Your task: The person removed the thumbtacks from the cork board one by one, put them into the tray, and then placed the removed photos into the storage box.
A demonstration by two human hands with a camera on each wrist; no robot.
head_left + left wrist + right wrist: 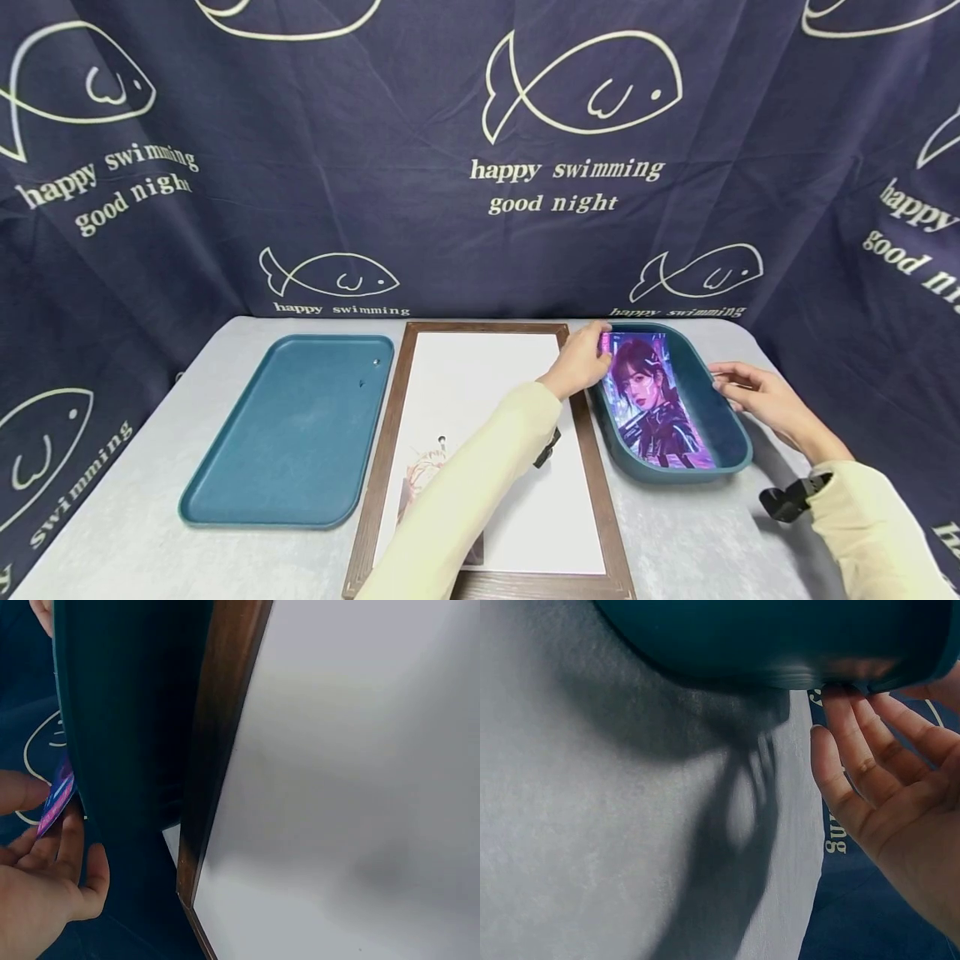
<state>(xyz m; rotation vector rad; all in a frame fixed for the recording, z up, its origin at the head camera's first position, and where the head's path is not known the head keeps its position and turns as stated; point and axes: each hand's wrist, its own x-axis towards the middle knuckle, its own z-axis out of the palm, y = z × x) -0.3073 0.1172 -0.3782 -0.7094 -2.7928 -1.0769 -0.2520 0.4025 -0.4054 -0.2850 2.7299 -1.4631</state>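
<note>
In the head view my left hand reaches across to the upper left rim of a deep teal tray. It pinches the edge of a glossy portrait picture, printed in purple and pink, that lies inside. The left wrist view has the thumb and fingers on either side of the picture's corner. My right hand is at the tray's right side. Its fairly straight fingers touch the outer wall; the thumb's position is unclear.
A brown-framed white board lies in the middle, with a printed figure partly hidden under my left sleeve. Left of it rests a shallow teal tray with small dark and shiny bits. Dark blue fish-print cloth hangs behind the grey table.
</note>
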